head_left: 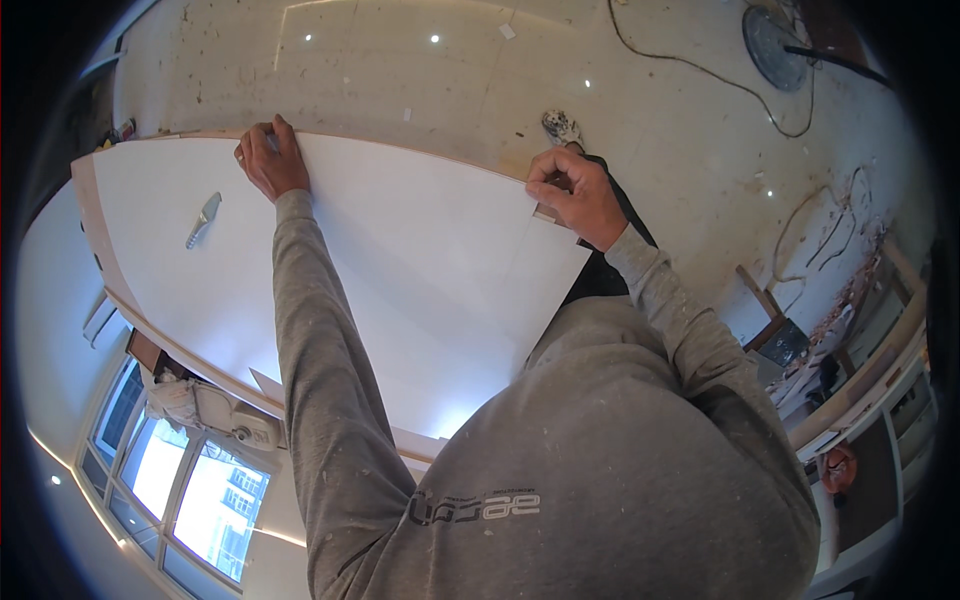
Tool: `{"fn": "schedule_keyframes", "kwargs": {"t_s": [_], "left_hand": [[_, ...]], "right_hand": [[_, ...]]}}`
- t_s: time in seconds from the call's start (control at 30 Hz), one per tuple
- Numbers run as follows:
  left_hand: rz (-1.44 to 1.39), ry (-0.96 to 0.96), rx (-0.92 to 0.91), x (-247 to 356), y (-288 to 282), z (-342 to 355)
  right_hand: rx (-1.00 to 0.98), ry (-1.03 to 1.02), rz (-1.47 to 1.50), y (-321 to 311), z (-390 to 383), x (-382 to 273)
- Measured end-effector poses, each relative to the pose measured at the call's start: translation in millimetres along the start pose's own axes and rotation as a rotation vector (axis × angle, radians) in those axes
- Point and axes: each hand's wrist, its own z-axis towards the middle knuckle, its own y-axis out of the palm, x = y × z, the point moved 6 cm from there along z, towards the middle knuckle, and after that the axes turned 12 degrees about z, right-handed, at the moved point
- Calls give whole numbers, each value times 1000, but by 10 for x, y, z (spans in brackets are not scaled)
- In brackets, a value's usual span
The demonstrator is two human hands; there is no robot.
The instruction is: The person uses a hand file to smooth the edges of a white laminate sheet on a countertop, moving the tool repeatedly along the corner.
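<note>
A large white panel [420, 260] with a thin tan edge spreads across the middle, in front of my body. My left hand [271, 157] is at its far edge, fingers curled over the edge. My right hand [575, 195] is at the far right corner, thumb and index finger pinched on the panel's edge. Beneath that hand a short tan strip [549, 218] shows, partly hidden. A silver utility knife [204, 220] lies on the panel to the left of my left forearm.
A foot in a spattered shoe [562, 128] is beyond my right hand. Cables [740, 85] and a round metal base with a pole [775, 55] are on the floor [450, 70]. Wooden pieces and debris [850, 330] are at right. A window [215, 505] is at lower left.
</note>
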Motion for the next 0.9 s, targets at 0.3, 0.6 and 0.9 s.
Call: {"fn": "schedule_keyframes", "kwargs": {"t_s": [0.3,0.6,0.9], "left_hand": [[22,4,49,-59,11,-6],[31,8,33,-26,37,-7],[52,-28,-11,-71,88,-21]], "right_hand": [[10,63,55,-22,8,110],[66,-37,-29,-20,-45,-2],[188,-512,-591,134,-250,-341]]}}
